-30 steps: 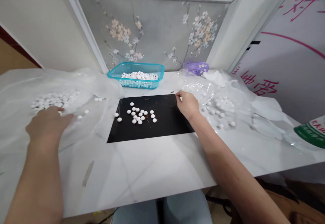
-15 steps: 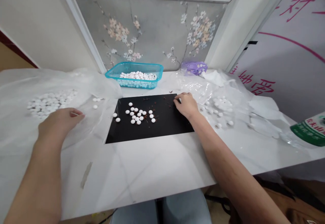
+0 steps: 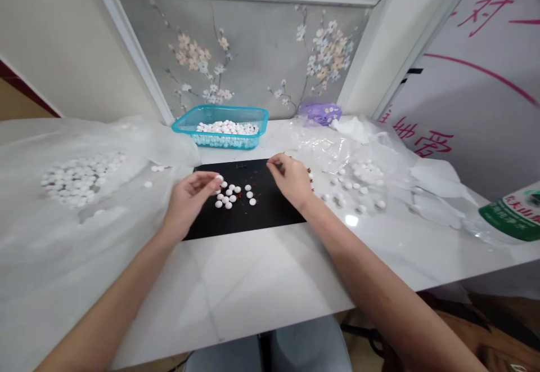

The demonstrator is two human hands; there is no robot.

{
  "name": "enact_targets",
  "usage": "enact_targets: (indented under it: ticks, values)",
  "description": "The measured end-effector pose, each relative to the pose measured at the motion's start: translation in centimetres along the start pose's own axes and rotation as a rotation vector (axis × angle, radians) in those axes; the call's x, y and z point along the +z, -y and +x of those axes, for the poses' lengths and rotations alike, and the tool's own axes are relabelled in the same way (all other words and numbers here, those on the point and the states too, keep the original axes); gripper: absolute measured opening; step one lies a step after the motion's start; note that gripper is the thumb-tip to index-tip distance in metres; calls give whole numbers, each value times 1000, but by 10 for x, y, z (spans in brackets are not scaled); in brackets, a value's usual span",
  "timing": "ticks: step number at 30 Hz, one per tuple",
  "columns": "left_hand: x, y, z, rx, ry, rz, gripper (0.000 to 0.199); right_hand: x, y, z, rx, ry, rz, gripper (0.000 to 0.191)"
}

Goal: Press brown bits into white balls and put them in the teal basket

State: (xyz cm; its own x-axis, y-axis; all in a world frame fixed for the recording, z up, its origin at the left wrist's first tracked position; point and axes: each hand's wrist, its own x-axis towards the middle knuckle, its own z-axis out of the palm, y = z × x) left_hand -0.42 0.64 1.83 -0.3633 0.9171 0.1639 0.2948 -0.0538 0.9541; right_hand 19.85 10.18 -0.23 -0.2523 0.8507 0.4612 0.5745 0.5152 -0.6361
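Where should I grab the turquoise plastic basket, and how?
Probably hold the turquoise plastic basket by its rim at both short ends, coming from above: the rim flares outward, its long back side faces the floral wall panel, and the heaped white pieces suggest keeping it level.

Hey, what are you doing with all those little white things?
Someone's left hand is pinching a white piece above a black mat. The right hand is over the mat too, fingertips together, but I can't tell if it holds anything. More white pieces lie loose on the mat with small reddish-brown bits among them, and lots more sit in the blue basket behind.
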Motion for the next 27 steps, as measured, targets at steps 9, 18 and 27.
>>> enact_targets:
  ticks: [9,18,27]
  values:
    - [17,5,-12,-345,303,-430,17,13,44,-20,-197,16,462,9]
    - [17,3,-12,-331,307,-463,18,15,46,-24,-278,66,501,9]
    - [14,2,-10,-344,247,-499,21,18,46,-26,-335,105,476,15]
